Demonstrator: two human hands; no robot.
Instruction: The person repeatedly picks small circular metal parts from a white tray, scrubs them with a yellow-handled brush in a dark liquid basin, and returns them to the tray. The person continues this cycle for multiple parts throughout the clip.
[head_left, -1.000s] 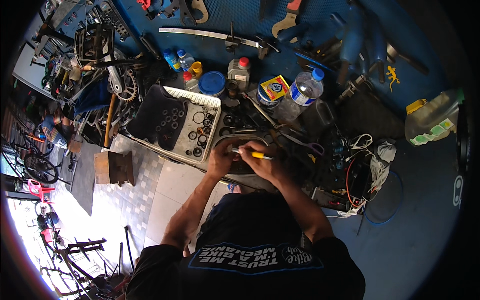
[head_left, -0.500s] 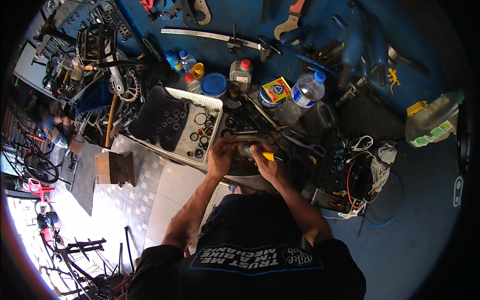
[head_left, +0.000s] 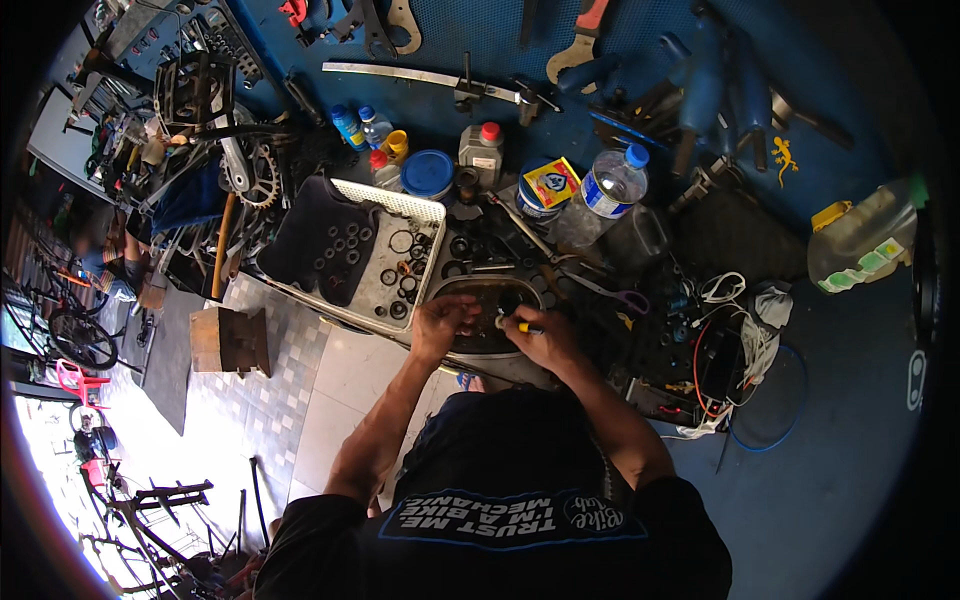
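Observation:
Over a dark, oval basin (head_left: 541,287) with a pale rim, both my hands work close together. My right hand (head_left: 545,340) is closed round a brush (head_left: 530,327) with a yellow and black handle, its pale head pointing left into the basin. Facing it, my left hand (head_left: 442,326) has its fingers curled at the basin's left side. Whatever those fingers hold, if anything, is too small and dark to name. Just beyond the left hand, a white plastic tray (head_left: 437,215) carries a dark cloth (head_left: 320,240), with several bearings and rings on it and beside it.
Behind the basin stand a blue-lidded tub (head_left: 428,171), a grey bottle with a red cap (head_left: 481,150) and a clear bottle with a blue cap (head_left: 614,185). Purple-handled scissors (head_left: 632,300) lie to the right, near tangled cables (head_left: 765,340). A cardboard box (head_left: 230,338) sits at left.
My hands have moved apart, showing more of the basin. The brush has come down and slightly toward me with my right hand, and my left hand has also shifted nearer.

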